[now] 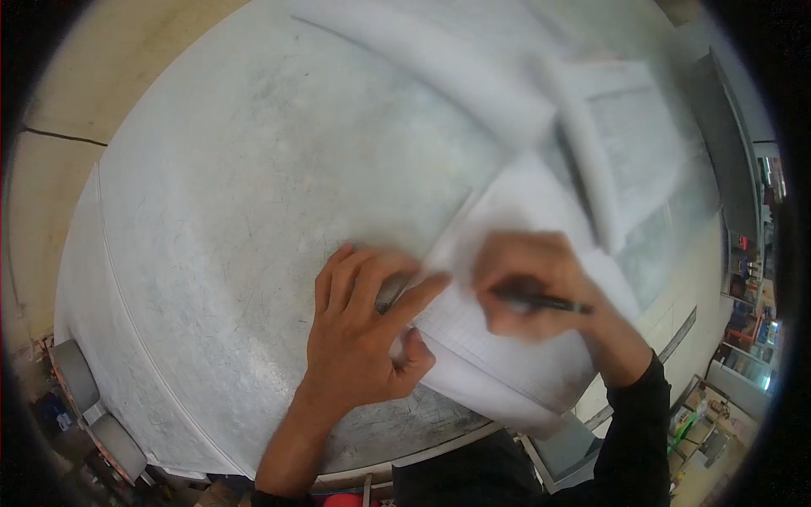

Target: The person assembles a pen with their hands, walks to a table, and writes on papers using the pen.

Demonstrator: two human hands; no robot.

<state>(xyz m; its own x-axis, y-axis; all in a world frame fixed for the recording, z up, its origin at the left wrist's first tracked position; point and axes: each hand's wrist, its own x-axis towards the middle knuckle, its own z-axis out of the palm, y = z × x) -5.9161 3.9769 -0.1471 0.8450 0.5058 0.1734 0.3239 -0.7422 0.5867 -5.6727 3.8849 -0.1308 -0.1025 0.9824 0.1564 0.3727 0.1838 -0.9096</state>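
Observation:
A lined or gridded notebook page (473,334) lies at a slant on the worn grey-white table (253,169). My right hand (528,283) is closed round a dark pen (549,302) above the page; motion smears its fingers, and the pen's tip cannot be made out. At the page's left edge rests my left hand (359,321), palm down with its fingers apart. Its index finger reaches onto the paper and the thumb lies near the lower left edge. A dark patch below the index finger is too unclear to name.
Beyond the notebook, blurred white sheets (625,127) stand or curl up, with another large pale sheet (439,59) at the top. Grey rounded objects (76,376) sit beside the table at lower left. Shelves with small items (752,313) line the right.

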